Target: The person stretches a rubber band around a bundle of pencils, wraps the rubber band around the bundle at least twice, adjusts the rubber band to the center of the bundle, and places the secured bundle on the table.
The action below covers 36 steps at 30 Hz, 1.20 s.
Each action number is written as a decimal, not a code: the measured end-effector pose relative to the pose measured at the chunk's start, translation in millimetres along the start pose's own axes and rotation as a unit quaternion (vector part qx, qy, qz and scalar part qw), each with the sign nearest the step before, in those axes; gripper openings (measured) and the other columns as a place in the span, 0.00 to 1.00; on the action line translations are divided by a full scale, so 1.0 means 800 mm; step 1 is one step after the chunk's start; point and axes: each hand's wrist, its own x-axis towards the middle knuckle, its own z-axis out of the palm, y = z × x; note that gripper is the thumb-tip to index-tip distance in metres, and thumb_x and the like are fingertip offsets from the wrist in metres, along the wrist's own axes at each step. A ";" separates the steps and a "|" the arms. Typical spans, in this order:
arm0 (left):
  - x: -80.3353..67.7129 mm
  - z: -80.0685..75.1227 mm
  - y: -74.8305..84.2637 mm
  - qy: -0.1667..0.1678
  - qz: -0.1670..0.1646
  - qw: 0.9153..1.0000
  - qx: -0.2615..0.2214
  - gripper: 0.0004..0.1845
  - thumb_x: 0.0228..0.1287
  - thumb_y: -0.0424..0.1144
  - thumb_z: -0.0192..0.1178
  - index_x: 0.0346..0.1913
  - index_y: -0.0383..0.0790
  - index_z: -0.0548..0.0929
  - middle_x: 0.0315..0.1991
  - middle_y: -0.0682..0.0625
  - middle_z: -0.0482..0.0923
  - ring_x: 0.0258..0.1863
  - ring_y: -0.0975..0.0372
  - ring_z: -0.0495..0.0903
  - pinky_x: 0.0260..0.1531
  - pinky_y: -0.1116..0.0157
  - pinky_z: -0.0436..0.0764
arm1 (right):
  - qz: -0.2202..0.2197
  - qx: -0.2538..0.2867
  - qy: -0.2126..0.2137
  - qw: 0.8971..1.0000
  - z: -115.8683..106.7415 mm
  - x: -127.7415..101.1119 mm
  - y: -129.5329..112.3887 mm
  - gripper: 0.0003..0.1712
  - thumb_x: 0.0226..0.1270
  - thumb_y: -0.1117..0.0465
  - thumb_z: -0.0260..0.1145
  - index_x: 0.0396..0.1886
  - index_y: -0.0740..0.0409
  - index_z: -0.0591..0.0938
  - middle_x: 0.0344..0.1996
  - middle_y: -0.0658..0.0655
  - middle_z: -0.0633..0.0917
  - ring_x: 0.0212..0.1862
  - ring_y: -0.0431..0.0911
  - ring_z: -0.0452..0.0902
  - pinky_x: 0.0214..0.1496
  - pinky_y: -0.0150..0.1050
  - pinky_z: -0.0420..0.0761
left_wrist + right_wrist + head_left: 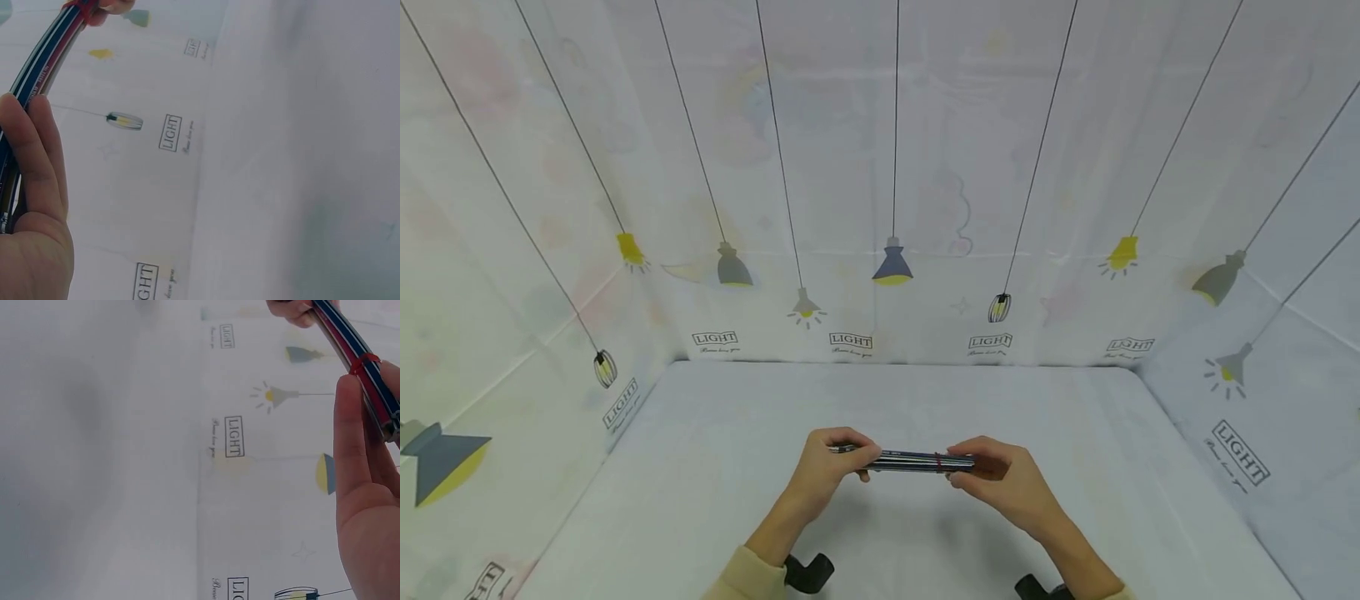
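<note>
A slim bundle of striped pencils, dark blue with some red and white, is held level above the table between both hands. My left hand grips its left end, thumb on the near side and fingers around it. At the other end my right hand pinches the bundle between thumb and fingers. Close to the right fingertips a red band wraps around the pencils. In the right wrist view the ends of the pencils show beside the palm. The left hand partly covers the bundle in the left wrist view.
A white-covered table lies below the hands. White cloth walls printed with hanging lamps and "LIGHT" labels stand at the back and on both sides. Black camera parts sit at the wrists.
</note>
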 end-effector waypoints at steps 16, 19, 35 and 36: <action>0.000 0.022 0.002 -0.014 -0.003 1.000 -0.008 0.12 0.60 0.38 0.75 0.39 0.32 0.88 0.36 0.43 0.84 0.25 0.57 0.82 0.35 0.63 0.84 | -0.001 -0.005 0.018 1.000 0.023 0.009 0.001 0.16 0.57 0.63 0.80 0.46 0.57 0.89 0.43 0.56 0.86 0.38 0.45 0.83 0.37 0.38 0.85; 0.001 0.026 0.003 -0.025 0.000 1.000 -0.010 0.12 0.61 0.39 0.74 0.40 0.31 0.88 0.37 0.43 0.85 0.26 0.57 0.82 0.36 0.63 0.85 | 0.008 -0.016 0.024 1.000 0.023 0.008 0.001 0.16 0.56 0.61 0.81 0.45 0.55 0.89 0.42 0.55 0.87 0.38 0.47 0.83 0.37 0.38 0.85; 0.005 0.028 0.002 -0.026 -0.002 1.000 -0.012 0.14 0.61 0.39 0.74 0.40 0.30 0.88 0.38 0.41 0.84 0.27 0.57 0.84 0.36 0.61 0.86 | -0.026 -0.017 0.007 0.999 0.002 -0.001 -0.002 0.12 0.62 0.66 0.76 0.46 0.57 0.86 0.42 0.57 0.87 0.39 0.46 0.85 0.38 0.40 0.86; 0.005 0.029 0.001 -0.024 -0.002 1.000 -0.013 0.13 0.61 0.39 0.74 0.40 0.30 0.88 0.37 0.42 0.85 0.27 0.58 0.84 0.36 0.61 0.86 | -0.026 -0.016 0.009 0.999 0.003 0.000 -0.001 0.12 0.62 0.66 0.76 0.45 0.57 0.87 0.42 0.57 0.86 0.38 0.45 0.84 0.37 0.39 0.86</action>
